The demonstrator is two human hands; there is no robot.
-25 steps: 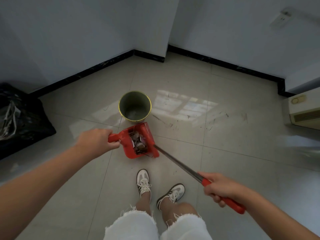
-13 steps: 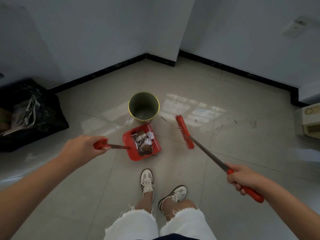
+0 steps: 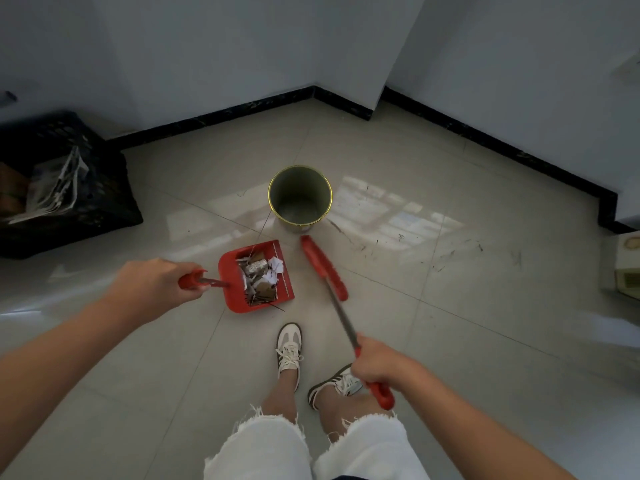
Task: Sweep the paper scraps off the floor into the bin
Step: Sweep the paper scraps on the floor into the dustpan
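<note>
My left hand grips the red handle of a red dustpan, held level over the floor. White and brown paper scraps fill the pan. A round metal bin with a yellow rim stands open just beyond the pan. My right hand holds the red grip of a broom; its metal shaft runs up to the red brush head, which lies between the pan and the bin's right side, close to the floor.
A black crate with papers sits at the left by the wall. Black skirting lines the walls, with a wall corner jutting out behind the bin. A beige appliance is at the right edge. My two feet stand below the pan.
The brush has come out of the dustpan, swung right, then dropped close beside the pan. The dustpan has drawn back slightly from the bin, and my left hand now grips the handle's end.
</note>
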